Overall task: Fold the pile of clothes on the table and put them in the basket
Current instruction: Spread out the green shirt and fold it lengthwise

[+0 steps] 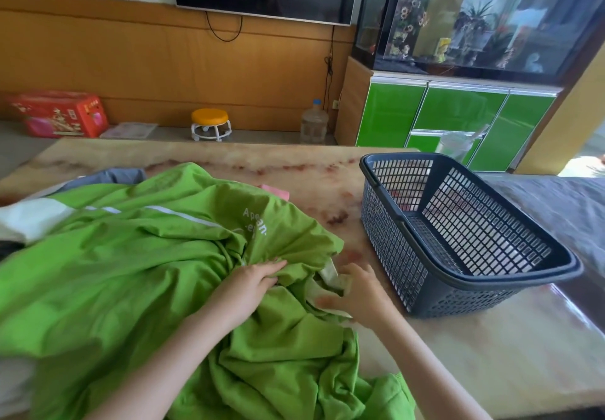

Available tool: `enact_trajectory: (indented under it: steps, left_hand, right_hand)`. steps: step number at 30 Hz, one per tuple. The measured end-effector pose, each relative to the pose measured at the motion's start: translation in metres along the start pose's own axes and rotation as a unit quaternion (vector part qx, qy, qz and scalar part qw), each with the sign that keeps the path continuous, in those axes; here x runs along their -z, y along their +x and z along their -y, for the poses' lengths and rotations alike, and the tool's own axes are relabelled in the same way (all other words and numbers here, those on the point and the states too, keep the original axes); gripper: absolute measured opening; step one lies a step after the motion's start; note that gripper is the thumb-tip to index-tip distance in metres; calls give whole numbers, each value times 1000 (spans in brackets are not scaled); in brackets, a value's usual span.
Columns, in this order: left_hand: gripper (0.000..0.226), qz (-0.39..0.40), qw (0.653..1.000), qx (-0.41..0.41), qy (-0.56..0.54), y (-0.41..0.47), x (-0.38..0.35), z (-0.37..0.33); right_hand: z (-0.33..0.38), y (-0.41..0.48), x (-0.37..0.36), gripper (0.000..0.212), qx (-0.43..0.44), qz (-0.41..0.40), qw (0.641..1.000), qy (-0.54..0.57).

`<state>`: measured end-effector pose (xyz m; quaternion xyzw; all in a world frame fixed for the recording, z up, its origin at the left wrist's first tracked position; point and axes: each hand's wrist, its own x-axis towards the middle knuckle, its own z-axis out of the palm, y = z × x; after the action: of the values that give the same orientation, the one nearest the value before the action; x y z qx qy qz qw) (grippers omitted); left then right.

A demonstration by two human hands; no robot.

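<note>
A large bright green garment [131,272] with white lettering and white stripes lies crumpled over the pile on the marble table [294,164]. My left hand [258,277] grips a bunched fold of it near its right edge. My right hand [357,292], a little blurred, holds the garment's pale inner lining just beside the left hand. A dark blue slotted plastic basket [458,275] stands to the right of my hands, with nothing in it. Grey [121,175], white [36,216] and pink [276,192] clothes peek out from under the green one.
The table's right edge runs close behind the basket, with a grey surface [563,210] beyond it. On the floor past the far edge stand an orange stool [211,123], a water jug [314,121] and a red box [59,113]. A green cabinet [458,118] carries an aquarium.
</note>
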<state>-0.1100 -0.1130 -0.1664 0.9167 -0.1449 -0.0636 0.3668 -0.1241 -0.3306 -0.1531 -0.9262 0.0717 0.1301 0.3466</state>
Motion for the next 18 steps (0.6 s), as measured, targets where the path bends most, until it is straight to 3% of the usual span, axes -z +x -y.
enact_trajectory:
  steps: [4, 6, 13, 15, 17, 18]
  left_hand:
    - [38, -33, 998, 23, -58, -4, 5, 2]
    - [36, -43, 994, 25, -94, -6, 8, 2]
    - [39, -74, 994, 19, -77, -13, 18, 0]
    - [41, -73, 995, 16, -71, -14, 19, -2]
    - [46, -65, 995, 11, -71, -16, 20, -6]
    - [48, -57, 996, 8, -70, -16, 21, -8]
  right_hand:
    - [16, 9, 18, 18, 11, -109, 989, 95]
    - [38, 20, 39, 5, 53, -191, 968, 152]
    - [129, 99, 78, 20, 129, -298, 930, 173]
    - [147, 123, 79, 14, 139, -313, 923, 177]
    - [156, 143, 74, 12, 157, -293, 932, 145]
    - [156, 152, 68, 14, 166, -246, 948, 113]
